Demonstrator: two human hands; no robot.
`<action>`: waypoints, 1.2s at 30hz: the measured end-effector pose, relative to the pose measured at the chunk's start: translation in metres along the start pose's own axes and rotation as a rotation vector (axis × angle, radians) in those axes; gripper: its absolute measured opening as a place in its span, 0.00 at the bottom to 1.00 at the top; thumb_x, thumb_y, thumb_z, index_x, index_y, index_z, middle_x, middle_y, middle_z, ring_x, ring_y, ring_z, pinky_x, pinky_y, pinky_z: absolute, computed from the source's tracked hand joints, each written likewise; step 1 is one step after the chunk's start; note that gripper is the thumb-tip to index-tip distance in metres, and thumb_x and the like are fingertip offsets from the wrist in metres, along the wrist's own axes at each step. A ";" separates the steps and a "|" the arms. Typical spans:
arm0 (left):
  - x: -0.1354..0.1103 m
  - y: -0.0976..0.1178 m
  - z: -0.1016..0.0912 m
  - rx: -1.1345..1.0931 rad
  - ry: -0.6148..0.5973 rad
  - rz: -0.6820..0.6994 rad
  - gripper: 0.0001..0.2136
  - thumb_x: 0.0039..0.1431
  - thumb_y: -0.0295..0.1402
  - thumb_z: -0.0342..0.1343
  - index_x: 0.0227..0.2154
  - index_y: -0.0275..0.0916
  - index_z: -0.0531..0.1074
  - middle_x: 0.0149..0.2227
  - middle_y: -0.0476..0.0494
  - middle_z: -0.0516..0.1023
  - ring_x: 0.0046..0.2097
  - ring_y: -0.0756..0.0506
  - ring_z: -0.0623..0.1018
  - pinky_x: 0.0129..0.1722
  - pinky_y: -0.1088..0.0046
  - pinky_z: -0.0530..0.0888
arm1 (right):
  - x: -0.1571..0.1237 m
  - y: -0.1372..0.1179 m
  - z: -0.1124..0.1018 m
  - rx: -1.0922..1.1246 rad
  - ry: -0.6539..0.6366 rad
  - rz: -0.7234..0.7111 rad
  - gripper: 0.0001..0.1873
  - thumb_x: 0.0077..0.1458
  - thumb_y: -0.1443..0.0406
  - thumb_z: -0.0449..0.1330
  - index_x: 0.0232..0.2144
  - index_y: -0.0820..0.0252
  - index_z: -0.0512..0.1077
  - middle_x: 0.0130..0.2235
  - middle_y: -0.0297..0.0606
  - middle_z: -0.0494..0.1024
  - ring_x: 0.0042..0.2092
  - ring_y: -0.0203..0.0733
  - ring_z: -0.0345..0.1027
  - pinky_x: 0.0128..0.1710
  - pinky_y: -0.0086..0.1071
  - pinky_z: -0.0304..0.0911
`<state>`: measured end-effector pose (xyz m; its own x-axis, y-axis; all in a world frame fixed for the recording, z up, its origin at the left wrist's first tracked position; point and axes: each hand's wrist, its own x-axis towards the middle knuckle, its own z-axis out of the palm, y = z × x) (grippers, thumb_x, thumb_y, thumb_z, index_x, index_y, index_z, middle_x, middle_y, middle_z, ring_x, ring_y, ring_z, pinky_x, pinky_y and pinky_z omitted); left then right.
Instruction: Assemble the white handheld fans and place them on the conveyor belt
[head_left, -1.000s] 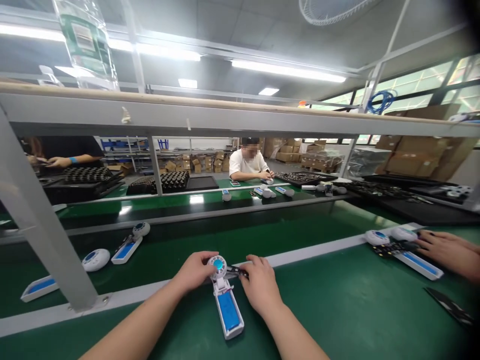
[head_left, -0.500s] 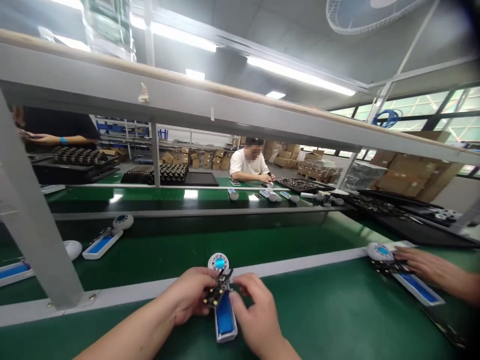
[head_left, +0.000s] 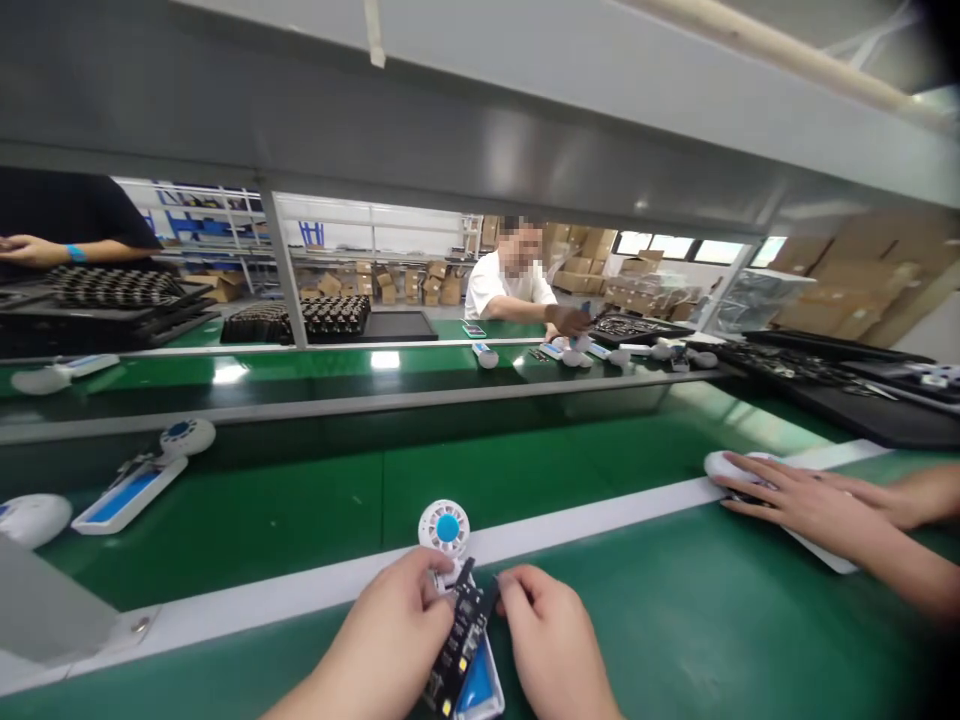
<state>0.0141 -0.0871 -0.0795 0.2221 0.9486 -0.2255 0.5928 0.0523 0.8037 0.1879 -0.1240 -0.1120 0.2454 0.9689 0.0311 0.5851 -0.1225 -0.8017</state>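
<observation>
Before me lies a small handheld fan, its round white head (head_left: 444,528) with a blue centre pointing away and its white handle shell lying open. A blue battery (head_left: 477,688) sits inside that shell. Over the shell a black circuit board (head_left: 460,640) with yellow-white squares is tilted. My left hand (head_left: 390,630) is closed at the fan's neck, its thumb against the board's left side. From the other side, my right hand (head_left: 555,635) is closed in a pinch at the board's upper right edge, on a dark strip there. Some fingertips of both hands are hidden.
A co-worker's hands (head_left: 810,500) cover another fan at the right. More open fans (head_left: 131,495) lie on the green belt at the left. A white rail (head_left: 600,515) runs across the bench. An overhead shelf (head_left: 450,130) and black trays (head_left: 817,390) stand beyond.
The view has tilted down and come closer. The circuit board has turned to lie diagonally over the handle, and my right hand now pinches its edge. The co-worker's hands have covered their fan.
</observation>
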 end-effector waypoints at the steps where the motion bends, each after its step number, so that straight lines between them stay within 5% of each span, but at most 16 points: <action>1: 0.003 0.001 -0.001 -0.029 0.008 -0.034 0.09 0.54 0.32 0.53 0.38 0.40 0.74 0.25 0.49 0.76 0.27 0.45 0.75 0.26 0.74 0.65 | -0.002 0.001 0.000 -0.002 -0.005 0.028 0.18 0.62 0.59 0.47 0.29 0.54 0.74 0.27 0.37 0.78 0.29 0.45 0.74 0.29 0.32 0.65; 5: 0.017 -0.002 -0.016 -0.106 0.031 -0.112 0.07 0.55 0.35 0.53 0.25 0.39 0.70 0.25 0.46 0.76 0.27 0.46 0.75 0.21 0.76 0.65 | -0.011 0.006 0.004 0.012 0.013 -0.059 0.18 0.62 0.56 0.51 0.51 0.55 0.69 0.28 0.34 0.80 0.31 0.45 0.76 0.30 0.31 0.66; 7: 0.023 -0.006 -0.020 -0.148 -0.022 -0.169 0.04 0.53 0.32 0.53 0.29 0.38 0.71 0.26 0.45 0.76 0.26 0.45 0.75 0.18 0.75 0.67 | -0.014 0.009 0.007 0.006 0.024 -0.100 0.19 0.63 0.56 0.50 0.52 0.54 0.68 0.28 0.33 0.80 0.31 0.44 0.77 0.30 0.30 0.67; 11: 0.026 -0.013 -0.011 -0.236 -0.102 -0.241 0.17 0.51 0.33 0.56 0.45 0.36 0.69 0.23 0.50 0.73 0.19 0.48 0.71 0.12 0.75 0.67 | -0.018 0.015 0.015 -0.069 -0.041 -0.129 0.21 0.59 0.55 0.56 0.53 0.54 0.67 0.26 0.31 0.78 0.28 0.45 0.76 0.27 0.31 0.67; 16: 0.021 -0.014 0.011 -0.296 -0.154 -0.230 0.15 0.52 0.36 0.56 0.42 0.36 0.72 0.20 0.54 0.69 0.16 0.50 0.69 0.11 0.76 0.66 | -0.034 0.021 0.035 -0.158 0.082 -0.151 0.38 0.46 0.61 0.65 0.60 0.54 0.62 0.36 0.39 0.82 0.33 0.54 0.78 0.29 0.37 0.69; 20: 0.018 -0.014 0.016 -0.246 -0.118 -0.145 0.18 0.50 0.33 0.58 0.46 0.39 0.73 0.22 0.54 0.71 0.17 0.49 0.71 0.13 0.78 0.62 | -0.036 0.029 0.041 -0.160 0.147 -0.279 0.43 0.43 0.63 0.67 0.63 0.53 0.60 0.51 0.46 0.78 0.46 0.63 0.76 0.36 0.41 0.72; 25: 0.019 -0.014 0.012 -0.130 -0.050 0.004 0.13 0.57 0.40 0.55 0.39 0.40 0.78 0.25 0.49 0.78 0.25 0.46 0.76 0.24 0.74 0.67 | -0.020 0.029 0.032 -0.158 0.042 -0.354 0.35 0.50 0.60 0.65 0.60 0.56 0.63 0.52 0.48 0.77 0.50 0.60 0.74 0.44 0.42 0.72; 27: 0.023 -0.013 0.012 -0.090 -0.018 0.073 0.11 0.57 0.39 0.54 0.35 0.41 0.79 0.28 0.49 0.80 0.31 0.44 0.78 0.29 0.74 0.67 | -0.016 0.023 0.027 -0.113 -0.003 -0.304 0.33 0.49 0.62 0.64 0.58 0.54 0.65 0.51 0.46 0.78 0.50 0.58 0.75 0.44 0.41 0.72; 32: 0.031 -0.012 0.012 0.014 -0.006 0.218 0.06 0.54 0.33 0.57 0.29 0.42 0.79 0.24 0.50 0.77 0.27 0.46 0.74 0.28 0.74 0.64 | -0.006 0.005 0.007 0.148 -0.009 -0.026 0.30 0.48 0.68 0.57 0.56 0.54 0.63 0.35 0.36 0.81 0.34 0.46 0.78 0.32 0.32 0.71; 36: 0.027 -0.012 0.010 0.041 0.003 0.396 0.07 0.57 0.31 0.56 0.29 0.43 0.79 0.35 0.45 0.79 0.38 0.44 0.76 0.39 0.72 0.68 | 0.004 0.004 -0.014 0.242 -0.030 0.036 0.32 0.51 0.67 0.54 0.59 0.58 0.59 0.32 0.35 0.80 0.32 0.44 0.77 0.31 0.32 0.70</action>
<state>0.0208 -0.0654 -0.1003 0.4378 0.8937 0.0987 0.4922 -0.3300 0.8055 0.2026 -0.1236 -0.1069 0.2373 0.9713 -0.0153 0.3736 -0.1058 -0.9215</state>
